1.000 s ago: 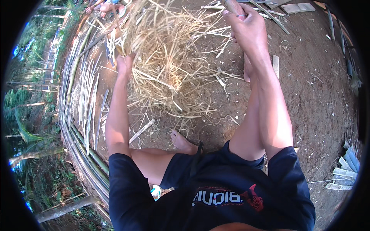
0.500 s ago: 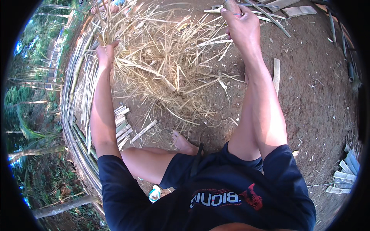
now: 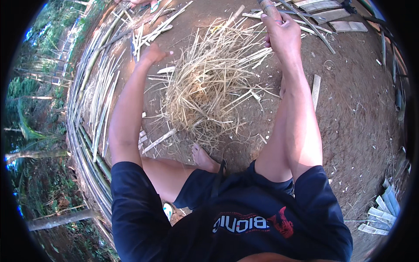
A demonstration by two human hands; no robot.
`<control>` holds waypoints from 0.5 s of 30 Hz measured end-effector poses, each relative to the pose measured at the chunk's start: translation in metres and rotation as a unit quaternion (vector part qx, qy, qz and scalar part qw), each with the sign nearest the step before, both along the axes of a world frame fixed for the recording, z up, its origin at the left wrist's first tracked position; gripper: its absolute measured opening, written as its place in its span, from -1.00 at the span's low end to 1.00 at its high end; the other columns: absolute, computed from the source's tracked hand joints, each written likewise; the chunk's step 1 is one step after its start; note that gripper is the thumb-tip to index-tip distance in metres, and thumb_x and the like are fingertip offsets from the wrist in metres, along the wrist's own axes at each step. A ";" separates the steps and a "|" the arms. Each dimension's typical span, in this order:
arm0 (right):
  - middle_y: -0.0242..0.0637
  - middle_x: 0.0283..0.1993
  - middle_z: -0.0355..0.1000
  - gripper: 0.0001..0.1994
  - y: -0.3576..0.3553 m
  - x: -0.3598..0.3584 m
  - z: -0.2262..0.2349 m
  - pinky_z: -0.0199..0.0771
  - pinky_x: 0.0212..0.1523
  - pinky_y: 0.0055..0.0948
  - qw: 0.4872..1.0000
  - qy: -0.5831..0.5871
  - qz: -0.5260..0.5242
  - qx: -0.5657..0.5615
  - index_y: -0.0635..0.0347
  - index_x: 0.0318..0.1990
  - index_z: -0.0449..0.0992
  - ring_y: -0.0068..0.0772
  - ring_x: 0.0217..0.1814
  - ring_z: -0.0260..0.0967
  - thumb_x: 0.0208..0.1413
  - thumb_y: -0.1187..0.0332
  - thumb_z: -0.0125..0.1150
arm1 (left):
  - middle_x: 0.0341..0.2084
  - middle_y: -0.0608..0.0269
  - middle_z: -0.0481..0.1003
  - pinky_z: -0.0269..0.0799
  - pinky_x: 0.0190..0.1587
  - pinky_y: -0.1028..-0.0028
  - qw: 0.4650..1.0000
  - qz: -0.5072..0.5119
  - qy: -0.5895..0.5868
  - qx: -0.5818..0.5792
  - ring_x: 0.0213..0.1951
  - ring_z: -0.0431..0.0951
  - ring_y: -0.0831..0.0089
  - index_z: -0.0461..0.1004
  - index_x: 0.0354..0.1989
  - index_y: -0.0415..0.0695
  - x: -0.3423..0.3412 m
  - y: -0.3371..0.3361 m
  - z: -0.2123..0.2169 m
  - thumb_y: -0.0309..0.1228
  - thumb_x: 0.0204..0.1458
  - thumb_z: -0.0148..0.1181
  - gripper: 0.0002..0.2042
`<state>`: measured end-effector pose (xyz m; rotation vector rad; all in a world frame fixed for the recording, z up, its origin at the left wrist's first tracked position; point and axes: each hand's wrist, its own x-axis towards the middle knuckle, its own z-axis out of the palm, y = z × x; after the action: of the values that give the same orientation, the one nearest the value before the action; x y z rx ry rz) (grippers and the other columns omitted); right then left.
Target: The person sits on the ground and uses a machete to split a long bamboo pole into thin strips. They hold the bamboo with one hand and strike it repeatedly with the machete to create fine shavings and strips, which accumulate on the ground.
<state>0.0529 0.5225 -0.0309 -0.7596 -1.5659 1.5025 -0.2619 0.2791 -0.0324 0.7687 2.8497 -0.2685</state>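
My right hand (image 3: 283,35) is wrapped round a brown, rounded wooden handle (image 3: 267,8); its far end runs out of view at the top edge. My left hand (image 3: 155,54) hovers left of a heap of pale bamboo shavings (image 3: 203,83). Its thumb sticks out to the right, apart from the rest, and nothing shows in its grip; the other fingers are partly hidden. Just beyond it lie split bamboo strips (image 3: 150,34). The heap sits on the dirt in front of my bare foot (image 3: 203,157).
Long bamboo poles (image 3: 94,174) and thin slats (image 3: 102,107) lie along the left. Flat bamboo pieces (image 3: 349,26) rest at the far right, more pieces (image 3: 382,214) at the near right. A single slat (image 3: 316,89) lies beside my right forearm. Part of another person (image 3: 137,2) shows at the top.
My left hand has moved right and let go of the loose shavings it had hold of. The heap now looks narrower, baring strips on the left. My right hand still grips the handle.
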 end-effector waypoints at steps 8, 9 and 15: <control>0.19 -0.23 0.53 -0.50 -0.005 0.002 -0.005 0.44 0.00 -0.21 0.938 -0.287 0.151 0.125 0.37 -0.04 0.54 0.03 -0.10 0.53 0.16 0.02 0.10 | 0.09 0.00 0.46 0.31 0.22 0.26 0.990 -0.055 -0.096 0.086 0.14 0.46 0.16 0.39 0.20 -0.16 0.069 -0.087 0.053 0.03 0.09 0.19 -0.38; 0.20 -0.23 0.52 -0.49 -0.012 0.003 -0.004 0.44 -0.01 -0.20 0.914 -0.335 0.188 0.132 0.39 -0.06 0.54 0.01 -0.10 0.54 0.16 0.02 0.09 | 0.09 0.00 0.46 0.30 0.24 0.26 0.988 -0.072 -0.089 0.103 0.14 0.46 0.16 0.38 0.20 -0.16 0.097 -0.089 0.073 0.02 0.11 0.17 -0.40; -0.17 -0.54 0.48 -0.60 -0.054 -0.004 -0.042 0.38 -0.55 -0.33 0.756 -0.516 0.329 0.233 0.29 -0.23 0.60 -0.36 -0.60 0.42 0.10 0.05 0.17 | 0.11 0.01 0.44 0.35 0.21 0.27 0.937 -0.114 -0.133 0.302 0.11 0.48 0.24 0.36 0.22 -0.14 0.181 -0.128 0.130 -0.12 0.16 0.15 -0.49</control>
<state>0.0493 0.4684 -0.0726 -0.8140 -3.1706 0.9825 -0.0810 0.1511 0.0978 1.1371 2.5782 0.6691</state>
